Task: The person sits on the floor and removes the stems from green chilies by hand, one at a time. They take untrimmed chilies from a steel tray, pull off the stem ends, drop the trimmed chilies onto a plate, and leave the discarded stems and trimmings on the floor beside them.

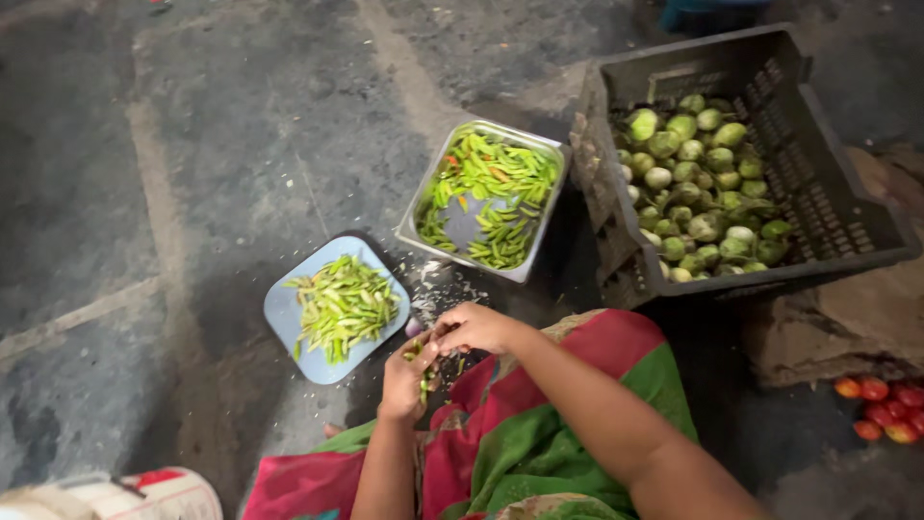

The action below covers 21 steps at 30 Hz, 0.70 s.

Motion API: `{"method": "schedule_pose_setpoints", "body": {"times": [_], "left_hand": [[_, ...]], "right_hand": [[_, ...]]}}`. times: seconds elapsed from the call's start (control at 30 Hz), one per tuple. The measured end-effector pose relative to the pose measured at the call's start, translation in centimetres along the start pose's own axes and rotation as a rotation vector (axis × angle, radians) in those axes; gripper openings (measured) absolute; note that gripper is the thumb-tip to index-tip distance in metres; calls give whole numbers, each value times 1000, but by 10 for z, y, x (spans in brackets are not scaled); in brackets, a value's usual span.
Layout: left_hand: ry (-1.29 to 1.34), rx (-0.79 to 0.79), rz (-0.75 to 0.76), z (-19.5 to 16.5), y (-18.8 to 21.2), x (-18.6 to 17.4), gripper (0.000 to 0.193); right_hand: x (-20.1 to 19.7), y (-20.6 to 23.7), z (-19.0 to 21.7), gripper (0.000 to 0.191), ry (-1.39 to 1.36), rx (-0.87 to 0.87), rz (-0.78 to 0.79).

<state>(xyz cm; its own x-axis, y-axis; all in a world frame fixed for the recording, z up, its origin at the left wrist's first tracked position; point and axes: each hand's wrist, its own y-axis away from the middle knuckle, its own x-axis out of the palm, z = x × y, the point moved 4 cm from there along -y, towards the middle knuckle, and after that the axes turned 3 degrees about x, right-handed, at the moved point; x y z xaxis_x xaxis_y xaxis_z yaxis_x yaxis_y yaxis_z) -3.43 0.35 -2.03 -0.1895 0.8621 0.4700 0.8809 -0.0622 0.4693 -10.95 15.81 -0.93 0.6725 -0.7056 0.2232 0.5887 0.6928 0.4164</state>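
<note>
On a dark, rough stone floor (192,144) a person sits in red and green cloth, and a bunch of green chillies (422,366) stands nearly upright in the left hand (406,377), whose fingers are closed around it. The right hand (478,327) is just above, pinching the upper ends with fingertips together. Left of the hands lies a blue plate (289,313) of split chillies, beyond a steel tray (414,217), then a black crate (837,212) of round green vegetables.

Dark crate (847,221) of green brinjals (703,183); red tomatoes (881,404) on floor.
</note>
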Motion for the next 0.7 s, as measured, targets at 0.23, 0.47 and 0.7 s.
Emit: {"method": "schedule_pose_setpoints", "body": {"times": [0.23,0.47,0.7], "left_hand": [[-75,-28,63,9,8,-13,36],[96,90,-173,18,2,-38,15],[227,215,-294,26,2,-30,14]], "right_hand": [[13,-5,4,23,659,-176,-52],[6,-6,-17,14,427,-163,-228],[13,-3,-37,10,-127,54,-367]]}}
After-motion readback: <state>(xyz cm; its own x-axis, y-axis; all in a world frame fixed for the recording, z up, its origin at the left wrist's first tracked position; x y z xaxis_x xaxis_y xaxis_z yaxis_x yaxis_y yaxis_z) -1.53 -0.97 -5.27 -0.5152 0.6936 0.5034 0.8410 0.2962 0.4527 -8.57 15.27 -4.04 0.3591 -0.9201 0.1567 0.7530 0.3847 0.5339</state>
